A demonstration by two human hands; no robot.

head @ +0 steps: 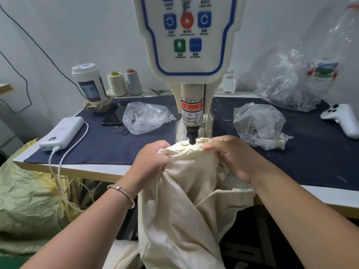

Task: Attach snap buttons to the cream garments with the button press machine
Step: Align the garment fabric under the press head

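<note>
You hold the cream garment [180,200] in the middle of the frame, with its top edge pushed up under the black punch tip [192,139] of the button press machine [191,55]. Your left hand [150,164] has its fingers curled tight around a bunch of the cloth, just left of the punch. Your right hand [231,158] pinches the folded edge from the other side, with the fingertips very near the punch.

The cloth is soft and floppy. It will sag and slide if you let go, and most of it hangs down off the table edge [93,170] toward the bottom of the frame, so its weight will likely pull the edge away from the punch. Keep hold close on both sides and pull the spot flat and smooth. Keep your fingertips out from under the punch; the orange warning label [192,106] tells you so.

One silver snap [219,168] is already on the cloth by your right palm. I cannot tell if a snap part sits under the punch now, because the cloth hides it.

Bags of parts [258,125] lie on the dark mat at the right.
</note>
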